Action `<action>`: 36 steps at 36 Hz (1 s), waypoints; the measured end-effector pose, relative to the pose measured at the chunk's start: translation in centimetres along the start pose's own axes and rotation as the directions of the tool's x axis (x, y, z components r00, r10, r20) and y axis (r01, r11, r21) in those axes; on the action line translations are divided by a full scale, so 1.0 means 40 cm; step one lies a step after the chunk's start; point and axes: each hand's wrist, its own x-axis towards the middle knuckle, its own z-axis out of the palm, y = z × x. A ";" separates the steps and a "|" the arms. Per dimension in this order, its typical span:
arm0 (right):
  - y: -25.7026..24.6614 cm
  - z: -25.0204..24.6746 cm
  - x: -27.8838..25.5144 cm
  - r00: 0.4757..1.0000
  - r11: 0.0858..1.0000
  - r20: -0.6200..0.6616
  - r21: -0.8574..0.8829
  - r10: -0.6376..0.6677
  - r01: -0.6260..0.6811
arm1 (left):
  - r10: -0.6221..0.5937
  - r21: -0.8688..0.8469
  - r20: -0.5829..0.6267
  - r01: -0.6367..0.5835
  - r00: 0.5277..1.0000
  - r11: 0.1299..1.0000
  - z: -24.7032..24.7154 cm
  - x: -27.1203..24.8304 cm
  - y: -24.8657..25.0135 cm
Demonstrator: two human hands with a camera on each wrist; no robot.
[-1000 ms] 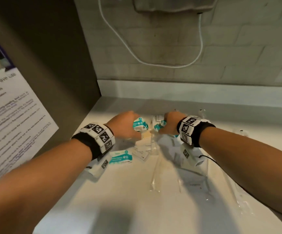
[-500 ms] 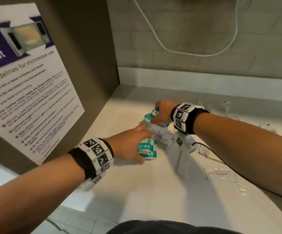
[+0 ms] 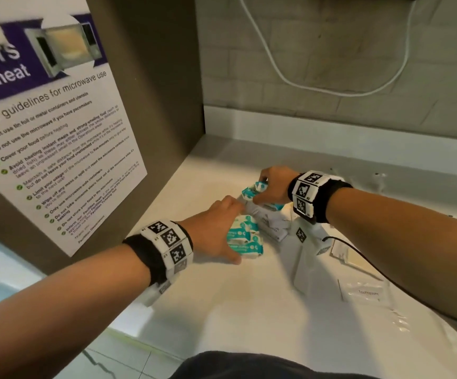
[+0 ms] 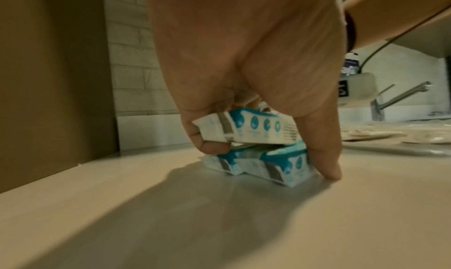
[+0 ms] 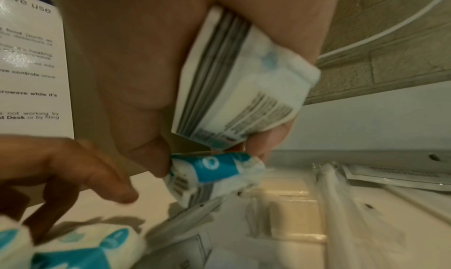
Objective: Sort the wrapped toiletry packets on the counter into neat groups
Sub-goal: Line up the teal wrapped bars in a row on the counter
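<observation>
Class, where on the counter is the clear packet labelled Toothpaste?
In the head view, the Toothpaste packet lies flat on the counter at the near right, below the right forearm.

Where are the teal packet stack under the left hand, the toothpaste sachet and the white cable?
teal packet stack (image 3: 245,239), head view, top packet's printed face.
toothpaste sachet (image 3: 364,292), head view, on its label.
white cable (image 3: 328,90), head view, bottom of its hanging loop.

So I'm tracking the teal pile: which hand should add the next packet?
Probably the right hand: it already grips teal packets, while the left hand steadies the teal stack.
</observation>
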 end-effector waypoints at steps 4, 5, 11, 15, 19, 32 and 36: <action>0.011 -0.005 0.007 1.000 1.000 0.023 0.011 -0.014 0.014 | -0.131 0.022 0.095 0.129 0.987 0.991 -0.023 0.003 -0.011; 0.013 -0.006 0.010 0.999 1.000 0.028 0.014 -0.019 0.019 | -0.142 0.028 0.118 0.140 0.983 0.990 -0.030 0.006 -0.013; 0.022 0.002 0.037 0.997 0.998 0.037 0.003 -0.063 0.062 | -0.109 0.138 0.135 0.090 0.985 0.986 -0.078 0.005 -0.020; 0.011 -0.002 0.067 0.994 0.996 0.063 0.007 -0.084 0.084 | -0.131 0.158 0.075 0.118 0.989 0.980 -0.125 0.009 -0.039; -0.015 -0.016 0.114 0.993 0.994 0.052 0.031 -0.102 0.101 | -0.173 0.170 -0.016 0.173 0.985 0.970 -0.175 0.034 -0.070; -0.081 -0.006 0.258 0.994 0.994 0.069 0.064 -0.090 0.086 | -0.238 0.105 0.058 0.231 0.969 0.967 -0.163 0.124 -0.153; -0.100 0.015 0.284 0.991 0.992 0.071 0.048 -0.116 0.113 | -0.182 0.111 0.036 0.177 0.983 0.978 -0.158 0.129 -0.175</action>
